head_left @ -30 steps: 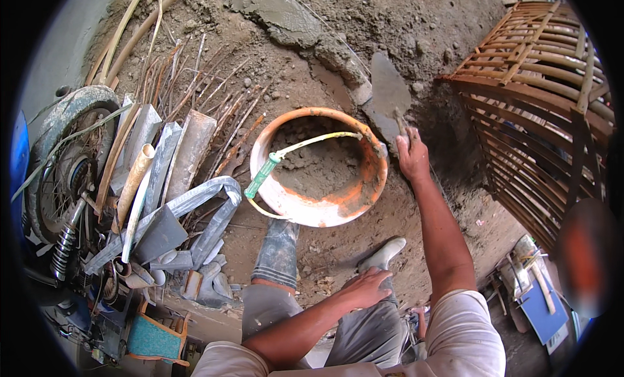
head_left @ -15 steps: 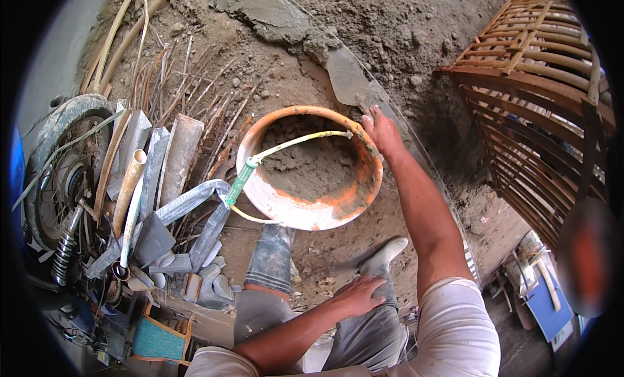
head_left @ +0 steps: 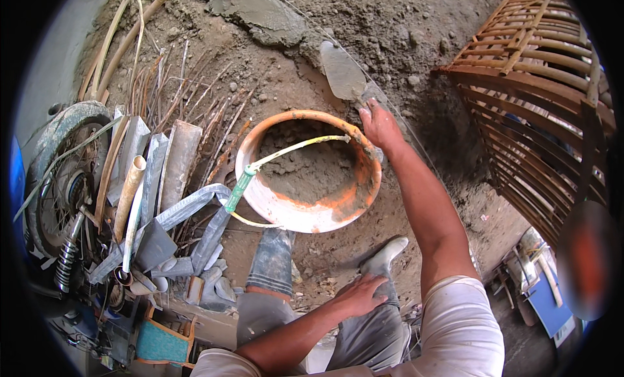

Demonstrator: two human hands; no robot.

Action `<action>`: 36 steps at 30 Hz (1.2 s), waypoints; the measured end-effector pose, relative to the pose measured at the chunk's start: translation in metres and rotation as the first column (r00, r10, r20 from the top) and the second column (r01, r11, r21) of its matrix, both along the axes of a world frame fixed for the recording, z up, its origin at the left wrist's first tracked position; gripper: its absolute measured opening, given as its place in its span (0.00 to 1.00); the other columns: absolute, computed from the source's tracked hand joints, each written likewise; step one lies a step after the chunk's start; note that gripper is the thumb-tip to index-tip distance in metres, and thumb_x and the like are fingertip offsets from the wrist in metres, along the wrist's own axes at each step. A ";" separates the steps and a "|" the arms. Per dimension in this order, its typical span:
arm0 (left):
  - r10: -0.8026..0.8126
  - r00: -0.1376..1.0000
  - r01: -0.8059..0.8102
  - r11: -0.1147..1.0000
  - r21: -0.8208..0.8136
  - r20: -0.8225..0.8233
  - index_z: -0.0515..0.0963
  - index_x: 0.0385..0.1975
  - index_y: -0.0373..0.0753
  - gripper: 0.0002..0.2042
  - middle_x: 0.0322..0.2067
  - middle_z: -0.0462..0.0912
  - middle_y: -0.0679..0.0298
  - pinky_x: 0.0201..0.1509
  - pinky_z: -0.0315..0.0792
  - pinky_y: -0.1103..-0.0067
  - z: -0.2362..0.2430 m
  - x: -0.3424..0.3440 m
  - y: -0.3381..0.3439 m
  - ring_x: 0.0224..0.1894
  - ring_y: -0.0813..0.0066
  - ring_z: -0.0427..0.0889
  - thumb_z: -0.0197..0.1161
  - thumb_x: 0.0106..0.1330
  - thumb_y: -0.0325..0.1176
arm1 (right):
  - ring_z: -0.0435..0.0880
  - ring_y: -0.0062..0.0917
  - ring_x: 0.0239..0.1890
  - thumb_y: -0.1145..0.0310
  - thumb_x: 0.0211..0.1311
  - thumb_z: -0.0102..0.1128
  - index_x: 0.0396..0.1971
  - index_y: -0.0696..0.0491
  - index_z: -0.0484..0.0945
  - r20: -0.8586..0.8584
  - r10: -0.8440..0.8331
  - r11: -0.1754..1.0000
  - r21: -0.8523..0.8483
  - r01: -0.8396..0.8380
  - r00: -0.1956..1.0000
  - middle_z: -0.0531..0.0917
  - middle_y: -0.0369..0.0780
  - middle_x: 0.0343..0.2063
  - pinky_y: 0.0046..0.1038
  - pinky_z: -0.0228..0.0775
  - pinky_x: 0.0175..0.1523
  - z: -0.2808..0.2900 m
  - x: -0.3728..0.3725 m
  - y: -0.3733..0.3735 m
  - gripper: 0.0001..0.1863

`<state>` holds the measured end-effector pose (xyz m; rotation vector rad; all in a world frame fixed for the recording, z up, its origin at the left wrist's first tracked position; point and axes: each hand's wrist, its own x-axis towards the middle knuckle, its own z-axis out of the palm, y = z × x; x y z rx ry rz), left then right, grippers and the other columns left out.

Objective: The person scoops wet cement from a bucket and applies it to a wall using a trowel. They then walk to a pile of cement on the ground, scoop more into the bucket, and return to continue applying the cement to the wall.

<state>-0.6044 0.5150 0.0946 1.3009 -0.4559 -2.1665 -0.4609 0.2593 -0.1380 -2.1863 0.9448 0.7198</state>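
Note:
My right hand (head_left: pixel 382 125), arm stretched forward past the bucket, grips a trowel by its handle, which is mostly hidden by the fingers. The trowel's mortar-smeared blade (head_left: pixel 342 71) lies over the ground just beyond the bucket, beside the end of a strip of wet grey mortar (head_left: pixel 260 14). An orange bucket (head_left: pixel 276 211), whitish on its near side, stands before me with grey mortar (head_left: pixel 305 166) inside. Its yellow handle carries a green grip (head_left: pixel 240 190). My left hand (head_left: pixel 361 295) rests over my right knee, fingers spread and holding nothing.
A taut string (head_left: pixel 416 133) runs along the soil on the right. Bamboo-slatted furniture (head_left: pixel 520 84) stands far right. To the left are thin sticks (head_left: pixel 172 84), metal channels (head_left: pixel 179 162), pipes and a motorcycle wheel (head_left: pixel 68 175). My boots (head_left: pixel 385 257) are near the bucket.
My right hand and the trowel have shifted slightly forward and left, toward the mortar strip. My left hand stays on the knee, and the bucket stands where it was.

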 end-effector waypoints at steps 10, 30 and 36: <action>0.066 0.998 -0.066 0.998 -0.006 0.008 0.64 0.66 0.40 0.28 0.63 0.64 0.49 0.71 0.58 0.65 0.000 -0.001 0.004 0.67 0.50 0.62 0.58 0.69 0.45 | 0.80 0.56 0.45 0.53 0.69 0.48 0.60 0.52 0.69 0.040 0.150 0.988 -0.036 -0.149 0.988 0.82 0.59 0.37 0.51 0.70 0.52 0.019 -0.006 0.008 0.25; 0.054 0.998 -0.053 0.998 -0.022 0.033 0.64 0.66 0.41 0.28 0.63 0.65 0.50 0.71 0.59 0.65 0.000 0.002 0.000 0.67 0.50 0.63 0.58 0.69 0.46 | 0.78 0.56 0.51 0.52 0.70 0.46 0.64 0.54 0.66 0.135 0.064 0.998 0.006 -0.065 0.989 0.81 0.61 0.44 0.49 0.69 0.57 0.001 0.054 0.012 0.29; 0.058 0.996 -0.056 0.998 -0.035 0.069 0.63 0.66 0.45 0.28 0.62 0.64 0.51 0.66 0.65 0.60 0.001 0.005 0.002 0.64 0.47 0.67 0.57 0.68 0.46 | 0.78 0.58 0.49 0.52 0.70 0.46 0.64 0.54 0.65 -0.022 0.106 0.994 -0.015 -0.106 0.994 0.80 0.62 0.43 0.50 0.69 0.56 0.017 0.017 0.014 0.29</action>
